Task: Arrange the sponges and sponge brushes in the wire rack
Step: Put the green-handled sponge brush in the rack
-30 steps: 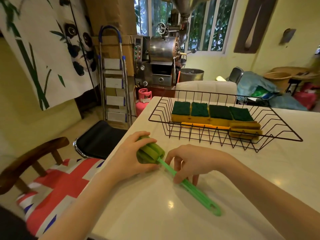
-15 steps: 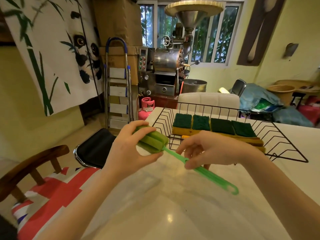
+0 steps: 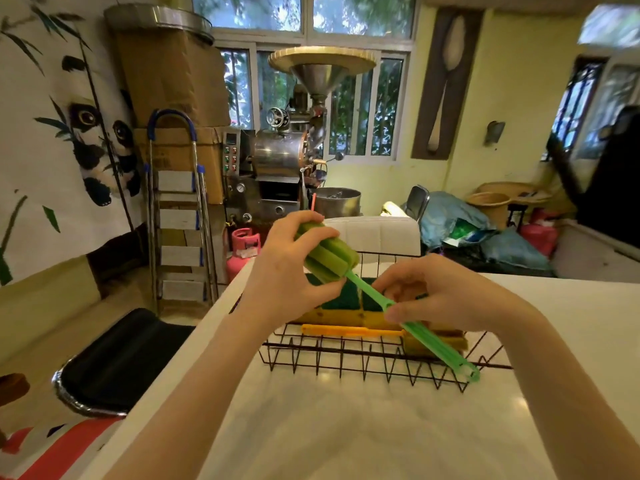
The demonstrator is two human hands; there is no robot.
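I hold a green sponge brush [image 3: 429, 339] in the air over the black wire rack [image 3: 363, 362]. My left hand [image 3: 287, 271] grips its ribbed foam head; my right hand [image 3: 440, 292] pinches the green handle near the middle. The handle slants down to the right across the rack's front rim. Inside the rack lie yellow sponges with dark green tops [image 3: 343, 301], partly hidden by my hands, and an orange sponge brush [image 3: 349, 330] along the front.
The rack stands on a white table [image 3: 346, 427]. A black stool [image 3: 124, 355] and a chair with a flag cushion are at the left edge. A white chair back [image 3: 377, 233] is behind the rack; a stepladder and roasting machine stand further back.
Both hands have lifted the green sponge brush off the table and carried it forward over the wire rack. The camera has tilted up.
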